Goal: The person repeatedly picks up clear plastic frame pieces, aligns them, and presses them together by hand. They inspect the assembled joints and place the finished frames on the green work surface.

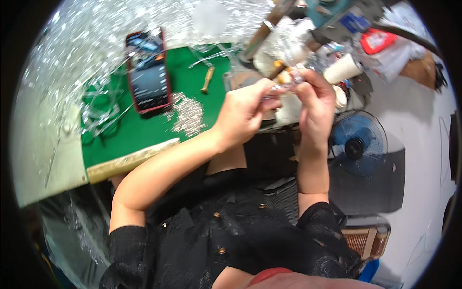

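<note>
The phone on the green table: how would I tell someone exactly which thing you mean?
Start at the green table top on the left of the head view. Near its far edge lies the phone, a flat dark slab with a red rim and a lit screen. A heap of small silvery bits lies just to its right and glittering clear wrap behind it, but it is the only flat, red-edged rectangle there.

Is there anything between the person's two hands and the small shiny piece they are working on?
Nothing visible stands between them. The left hand and the right hand both pinch the small shiny piece directly, raised above the edge of the green table. The phone and the heap of small silvery bits lie off to the left.
</note>
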### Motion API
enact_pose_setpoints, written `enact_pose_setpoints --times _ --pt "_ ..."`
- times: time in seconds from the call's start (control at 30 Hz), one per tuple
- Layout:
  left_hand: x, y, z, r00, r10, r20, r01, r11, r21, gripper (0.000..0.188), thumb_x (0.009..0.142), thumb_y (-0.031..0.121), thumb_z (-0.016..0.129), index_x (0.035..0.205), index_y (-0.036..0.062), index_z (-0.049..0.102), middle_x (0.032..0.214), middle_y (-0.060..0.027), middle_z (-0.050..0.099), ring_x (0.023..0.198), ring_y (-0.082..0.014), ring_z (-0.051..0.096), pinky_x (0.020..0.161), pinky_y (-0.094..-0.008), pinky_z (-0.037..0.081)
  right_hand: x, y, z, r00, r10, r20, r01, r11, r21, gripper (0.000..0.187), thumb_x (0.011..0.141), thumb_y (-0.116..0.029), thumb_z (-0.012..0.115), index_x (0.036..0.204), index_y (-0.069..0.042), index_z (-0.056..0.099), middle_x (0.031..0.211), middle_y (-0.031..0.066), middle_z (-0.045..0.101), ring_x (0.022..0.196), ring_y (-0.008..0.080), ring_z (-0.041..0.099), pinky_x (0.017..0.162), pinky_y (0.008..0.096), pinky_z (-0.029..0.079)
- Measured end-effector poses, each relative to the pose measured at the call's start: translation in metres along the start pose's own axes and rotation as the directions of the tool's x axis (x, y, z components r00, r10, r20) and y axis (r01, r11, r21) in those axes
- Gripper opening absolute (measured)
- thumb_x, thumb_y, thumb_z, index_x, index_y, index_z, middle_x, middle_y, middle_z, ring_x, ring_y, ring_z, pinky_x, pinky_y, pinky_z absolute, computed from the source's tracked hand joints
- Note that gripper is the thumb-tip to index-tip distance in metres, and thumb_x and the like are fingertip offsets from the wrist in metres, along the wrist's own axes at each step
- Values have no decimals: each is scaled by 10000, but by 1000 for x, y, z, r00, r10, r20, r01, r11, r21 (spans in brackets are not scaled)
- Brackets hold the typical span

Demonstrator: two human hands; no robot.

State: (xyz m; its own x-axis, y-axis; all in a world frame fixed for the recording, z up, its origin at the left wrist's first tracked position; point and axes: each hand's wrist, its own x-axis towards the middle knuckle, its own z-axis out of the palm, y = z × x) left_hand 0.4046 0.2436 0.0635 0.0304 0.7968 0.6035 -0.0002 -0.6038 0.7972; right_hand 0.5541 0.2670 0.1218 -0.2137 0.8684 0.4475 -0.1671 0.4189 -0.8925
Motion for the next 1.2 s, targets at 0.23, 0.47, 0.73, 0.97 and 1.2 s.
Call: enact_pose_setpoints --times 0.23,0.47,0.73,0.97,1.2 --pt "26 5 26 998 -32 -47 30 999 -45 147 876 -39 573 1019 -6 566 907 -138 699 847 -215 714 685 -298 537 22 2 -26 997 28 -66 -30 999 -26 135 841 -106 710 833 -9 616 753 -10 608 690 51 519 661 203 413" --pt "29 0 28 991 -113 -71 108 992 -71 110 914 -25 540 1020 -54 537 834 -111 690 778 -141 666 733 -273 527 39 9 -26 975 -178 -132 132 945 -298 43 870 -97 607 885 -58 598 820 -24 568 728 54 465 658 205 372" --pt "35 0 28 991 -110 -81 105 992 -66 141 908 -30 530 1045 -62 533 823 -129 698 761 -158 679 716 -277 535 103 -118 -38 799 -596 -74 600 800 31 448 926 -354 518 1163 26 530 1224 159 539 1152 368 495 1000 455 402" --pt "32 -5 23 988 -127 -93 116 987 -113 112 916 -20 513 1017 -54 544 827 -121 686 794 -149 673 722 -287 540 73 -63 -34 629 -750 -205 767 642 3 146 934 -222 519 830 -124 490 855 39 564 905 238 580 684 337 429" --pt "-1 38 -27 987 -81 139 67 992 103 321 844 38 619 1145 18 508 963 -148 666 875 -231 683 755 -331 517 71 -86 -17 614 -752 -239 611 645 -459 317 903 -61 488 1188 68 537 1114 168 613 1104 267 579 900 367 448"
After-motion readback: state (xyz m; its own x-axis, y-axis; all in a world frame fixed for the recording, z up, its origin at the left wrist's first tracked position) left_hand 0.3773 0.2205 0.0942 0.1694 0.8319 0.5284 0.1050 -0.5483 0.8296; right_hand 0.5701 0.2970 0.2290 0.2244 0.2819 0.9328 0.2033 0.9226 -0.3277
